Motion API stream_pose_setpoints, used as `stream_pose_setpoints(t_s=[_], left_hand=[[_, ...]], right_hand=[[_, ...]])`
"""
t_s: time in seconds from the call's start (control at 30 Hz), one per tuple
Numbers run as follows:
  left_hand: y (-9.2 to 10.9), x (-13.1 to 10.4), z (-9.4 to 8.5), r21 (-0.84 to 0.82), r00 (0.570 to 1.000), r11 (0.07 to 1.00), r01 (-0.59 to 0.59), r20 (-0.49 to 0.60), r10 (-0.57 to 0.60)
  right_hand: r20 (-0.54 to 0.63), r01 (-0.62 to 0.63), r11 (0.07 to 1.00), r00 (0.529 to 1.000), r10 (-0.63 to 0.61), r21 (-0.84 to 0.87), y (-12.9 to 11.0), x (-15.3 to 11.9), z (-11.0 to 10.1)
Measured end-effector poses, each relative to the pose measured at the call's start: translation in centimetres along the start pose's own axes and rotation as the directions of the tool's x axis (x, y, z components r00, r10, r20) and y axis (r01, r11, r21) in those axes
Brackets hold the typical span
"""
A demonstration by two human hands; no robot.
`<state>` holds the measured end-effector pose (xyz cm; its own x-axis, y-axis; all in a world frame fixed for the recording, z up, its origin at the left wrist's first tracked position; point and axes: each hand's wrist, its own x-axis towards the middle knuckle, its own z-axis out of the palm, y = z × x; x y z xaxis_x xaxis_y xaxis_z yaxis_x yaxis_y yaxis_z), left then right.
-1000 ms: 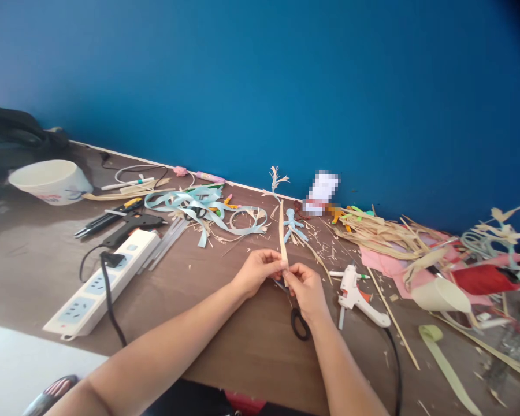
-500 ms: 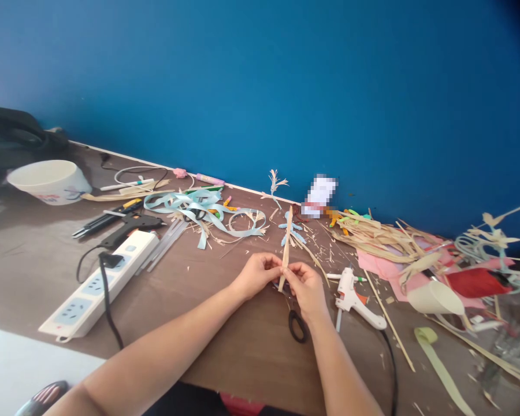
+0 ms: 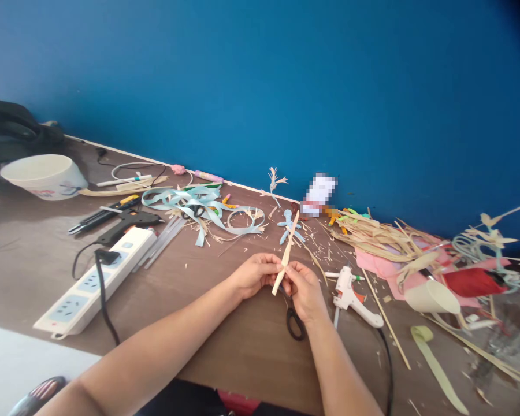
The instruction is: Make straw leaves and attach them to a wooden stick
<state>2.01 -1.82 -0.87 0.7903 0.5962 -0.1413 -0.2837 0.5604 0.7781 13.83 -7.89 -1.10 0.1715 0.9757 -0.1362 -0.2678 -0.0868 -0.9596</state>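
A pale, straw-coloured strip (image 3: 291, 238), like dried husk, is pinched at its middle between both my hands. My left hand (image 3: 257, 274) holds it from the left with thumb and fingertips. From the right, my right hand (image 3: 303, 287) pinches it at nearly the same spot. The strip slants, its upper end leaning right. Under my right hand lies a pair of scissors (image 3: 295, 325); one black handle loop shows and the blades are mostly hidden. Just beyond the strip is a light blue twisted piece (image 3: 287, 219) on the table, partly covered by the strip.
Left are a white power strip (image 3: 91, 283), a black glue gun (image 3: 127, 224), pale blue ribbon (image 3: 242, 231) and a white bowl (image 3: 43, 178). Right are a white glue gun (image 3: 351, 297), a heap of husk strips (image 3: 368, 234), a paper cup (image 3: 431, 296) and green ribbon (image 3: 437, 367).
The husk strip has tilted, its top moving right and its lower end left. Both hands keep their pinch near the same place. The view has shifted slightly.
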Motion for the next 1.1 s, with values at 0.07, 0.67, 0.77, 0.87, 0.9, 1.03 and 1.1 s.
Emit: stream_pose_setpoints(t_s=[0.07,0.67,0.77,0.87,0.9,1.03,1.1], left_hand=[[0.01,0.0,-0.03,0.002,1.0,1.0,0.001,0.015,-0.001],[-0.74,0.03,0.05,0.656,0.899,0.735,-0.169,-0.203,0.388],[-0.81,0.07,-0.05,0.661,0.898,0.73,-0.173,-0.198,0.393],[-0.76,0.05,0.01,0.67,0.896,0.723,-0.17,-0.201,0.397],[-0.73,0.04,0.06,0.669,0.895,0.724,-0.17,-0.202,0.397],[-0.62,0.04,0.25,0.621,0.911,0.766,-0.165,-0.202,0.36],[-0.61,0.07,0.32,0.585,0.923,0.796,-0.156,-0.2,0.327]], right_hand=[[0.025,-0.021,0.999,0.999,0.021,0.029,-0.04,0.05,0.01],[-0.119,0.225,0.857,0.942,-0.313,-0.464,-0.22,-0.28,-0.02],[-0.092,0.215,0.847,0.952,-0.294,-0.486,-0.24,-0.31,0.07],[-0.085,0.21,0.836,0.953,-0.29,-0.506,-0.16,-0.3,-0.01],[-0.085,0.208,0.832,0.953,-0.29,-0.514,-0.13,-0.29,-0.07],[-0.08,0.178,0.843,0.964,-0.252,-0.508,-0.03,-0.24,-0.28],[-0.07,0.153,0.862,0.975,-0.212,-0.483,-0.01,-0.22,-0.34]])
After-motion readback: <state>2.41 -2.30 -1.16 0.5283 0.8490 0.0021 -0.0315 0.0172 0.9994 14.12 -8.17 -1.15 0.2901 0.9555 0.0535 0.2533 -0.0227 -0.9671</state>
